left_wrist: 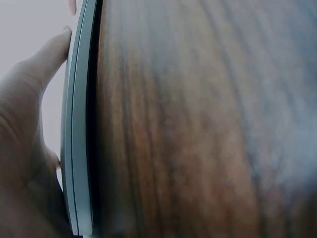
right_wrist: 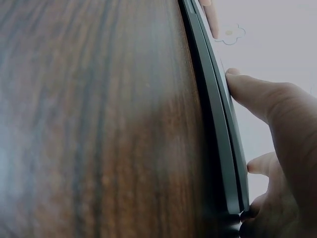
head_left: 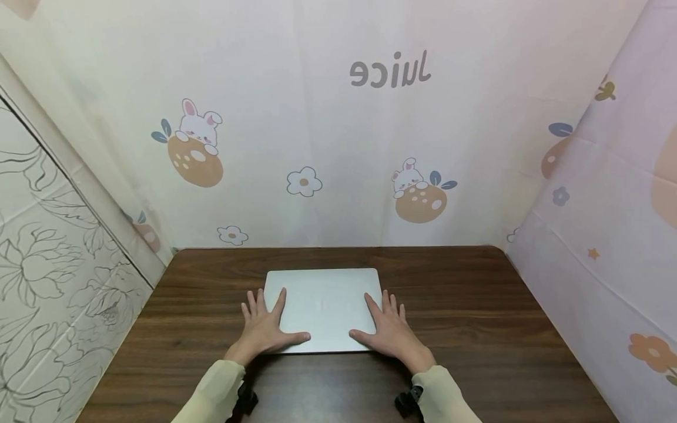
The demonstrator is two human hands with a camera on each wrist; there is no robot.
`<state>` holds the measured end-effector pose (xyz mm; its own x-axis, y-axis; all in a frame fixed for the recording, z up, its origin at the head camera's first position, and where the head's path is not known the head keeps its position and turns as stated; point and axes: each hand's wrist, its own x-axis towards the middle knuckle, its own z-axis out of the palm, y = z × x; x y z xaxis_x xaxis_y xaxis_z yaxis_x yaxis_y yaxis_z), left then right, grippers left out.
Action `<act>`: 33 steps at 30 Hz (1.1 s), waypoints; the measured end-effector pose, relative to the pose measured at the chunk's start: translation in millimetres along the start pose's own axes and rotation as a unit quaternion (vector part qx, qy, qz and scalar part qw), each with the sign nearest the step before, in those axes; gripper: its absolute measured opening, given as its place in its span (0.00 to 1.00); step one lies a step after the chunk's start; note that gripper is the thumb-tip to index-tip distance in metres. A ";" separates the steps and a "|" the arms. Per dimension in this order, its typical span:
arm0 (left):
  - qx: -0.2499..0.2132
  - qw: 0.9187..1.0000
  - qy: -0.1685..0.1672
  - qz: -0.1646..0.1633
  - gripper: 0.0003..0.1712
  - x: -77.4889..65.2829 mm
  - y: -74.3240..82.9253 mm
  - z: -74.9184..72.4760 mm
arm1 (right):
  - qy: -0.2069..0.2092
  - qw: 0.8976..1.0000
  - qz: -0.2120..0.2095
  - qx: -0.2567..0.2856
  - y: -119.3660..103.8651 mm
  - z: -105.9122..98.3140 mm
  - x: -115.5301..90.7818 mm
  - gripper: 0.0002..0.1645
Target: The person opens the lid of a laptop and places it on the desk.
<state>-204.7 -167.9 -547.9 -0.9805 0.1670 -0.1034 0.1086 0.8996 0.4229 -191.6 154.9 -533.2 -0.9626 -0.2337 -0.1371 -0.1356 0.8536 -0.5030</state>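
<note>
A closed silver laptop lies flat on the wooden table in the head view. My left hand rests over its left front corner, thumb and index finger spread on the lid and the other fingers past the side. Mirroring it, my right hand lies on the right front corner with fingers straight and spread. Both wrist views look along the laptop's front edge, where a thin seam runs between lid and base. The left thumb and the right thumb touch the lid just behind that edge.
Dark brown wood grain covers the table, which has rounded back corners. Behind it hangs a pale curtain with rabbit and flower prints. More patterned cloth closes in the left and right sides. A dark camera band sits on each wrist.
</note>
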 end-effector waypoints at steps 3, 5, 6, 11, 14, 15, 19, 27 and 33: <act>0.002 1.000 0.003 0.003 0.76 0.0 1.3 0.3 | -0.002 1.000 0.002 0.000 0.5 -0.8 -0.9 0.62; -0.002 1.000 0.005 0.005 0.77 -0.1 2.1 0.1 | -0.002 1.000 0.003 0.002 0.9 -0.9 -1.6 0.62; -0.003 1.000 0.004 0.005 0.77 0.0 2.4 0.1 | -0.003 1.000 0.003 0.004 1.0 -0.8 -2.0 0.62; -0.013 1.000 0.018 0.009 0.78 -0.5 0.5 4.1 | -0.005 1.000 0.002 0.004 2.4 0.4 -2.9 0.63; -0.011 1.000 0.019 0.009 0.78 -1.7 2.7 3.0 | -0.005 1.000 -0.001 0.005 4.1 0.0 -2.6 0.62; -0.007 1.000 0.013 0.006 0.77 -2.2 4.4 1.6 | -0.005 1.000 -0.002 0.004 4.7 -0.3 -2.5 0.62; 0.001 1.000 0.019 0.009 0.77 -3.7 7.4 0.5 | -0.005 1.000 -0.003 0.004 5.6 -2.6 -3.8 0.61; -0.003 1.000 0.024 0.013 0.77 -4.8 11.0 0.6 | -0.002 1.000 -0.004 0.003 8.1 -3.7 -5.6 0.61; -0.002 1.000 0.018 0.012 0.77 -4.8 12.1 3.0 | 0.001 1.000 -0.006 -0.001 11.3 -3.9 -8.0 0.61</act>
<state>-198.2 -156.6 -545.0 -0.9829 0.1741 -0.0607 0.1318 0.8938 0.4288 -186.3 168.3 -534.4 -0.9613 -0.2430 -0.1295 -0.1475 0.8515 -0.5032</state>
